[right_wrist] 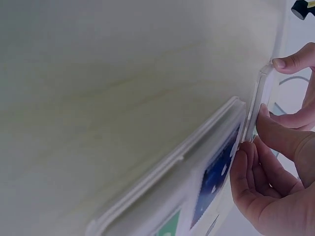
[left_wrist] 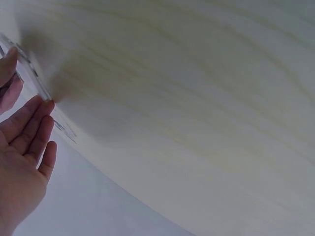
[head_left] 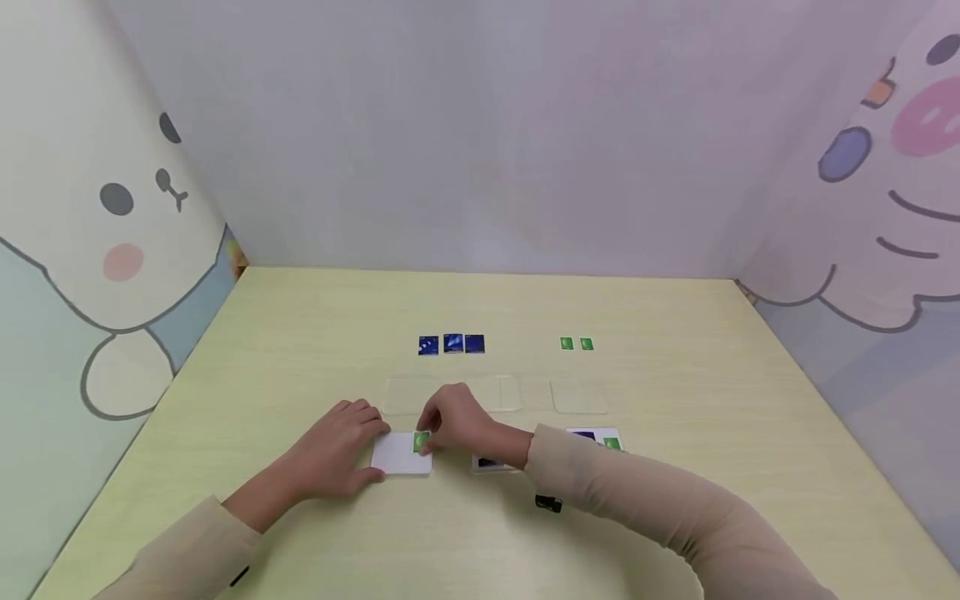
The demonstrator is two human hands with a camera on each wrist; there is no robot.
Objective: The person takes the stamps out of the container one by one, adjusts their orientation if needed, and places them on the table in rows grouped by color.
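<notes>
A white card in a shallow clear case (head_left: 396,454) lies flat on the table. My left hand (head_left: 341,450) holds its left end, thumb at the near corner and fingers at the far one. At the card's upper right corner, my right hand (head_left: 457,417) pinches a small green stamp-like piece (head_left: 421,441) between thumb and fingers. Just to the right, partly under my right forearm, lies another clear case (head_left: 487,464). The right wrist view shows a case with a blue stamp-like piece (right_wrist: 216,172) and a green one (right_wrist: 170,224) close to my right fingers.
Three blue pieces (head_left: 453,343) and two green pieces (head_left: 577,343) lie in a row at the back. Nearer are three clear plastic covers (head_left: 580,397). A white case (head_left: 613,435) bearing blue and green pieces is partly behind my right sleeve. A small black object (head_left: 548,503) shows below that sleeve.
</notes>
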